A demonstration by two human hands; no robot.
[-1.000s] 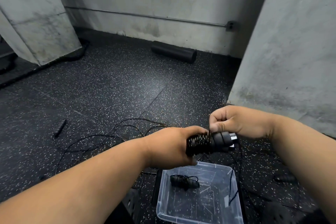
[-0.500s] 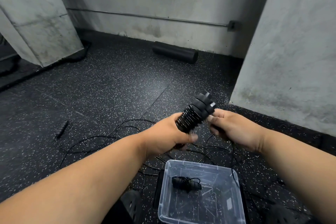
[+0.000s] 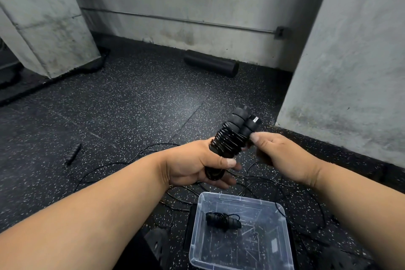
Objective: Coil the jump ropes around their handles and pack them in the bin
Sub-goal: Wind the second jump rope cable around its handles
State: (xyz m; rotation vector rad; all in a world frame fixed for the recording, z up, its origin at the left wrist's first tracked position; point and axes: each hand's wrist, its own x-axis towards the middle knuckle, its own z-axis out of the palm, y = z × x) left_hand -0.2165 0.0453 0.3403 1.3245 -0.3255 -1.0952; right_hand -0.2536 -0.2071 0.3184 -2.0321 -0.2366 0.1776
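Observation:
My left hand (image 3: 197,165) grips the lower end of two black jump rope handles (image 3: 235,131) held side by side, tilted up to the right, with thin black rope coiled around their middle. My right hand (image 3: 282,155) sits just right of the coil, fingers pinched at the rope's end. Below, a clear plastic bin (image 3: 282,241) stands on the floor holding one coiled black jump rope (image 3: 222,220). Loose black rope (image 3: 122,160) lies tangled on the floor around the bin.
A separate black handle (image 3: 73,153) lies on the speckled rubber floor at left. A black foam roller (image 3: 211,66) rests by the back wall. Concrete pillars stand at left (image 3: 43,24) and right (image 3: 350,61). A dark lid edge (image 3: 189,226) lies beside the bin's left side.
The handles swung from lying level over the bin to pointing up and right. My right hand dropped from above them to their right side. The view moved slightly closer.

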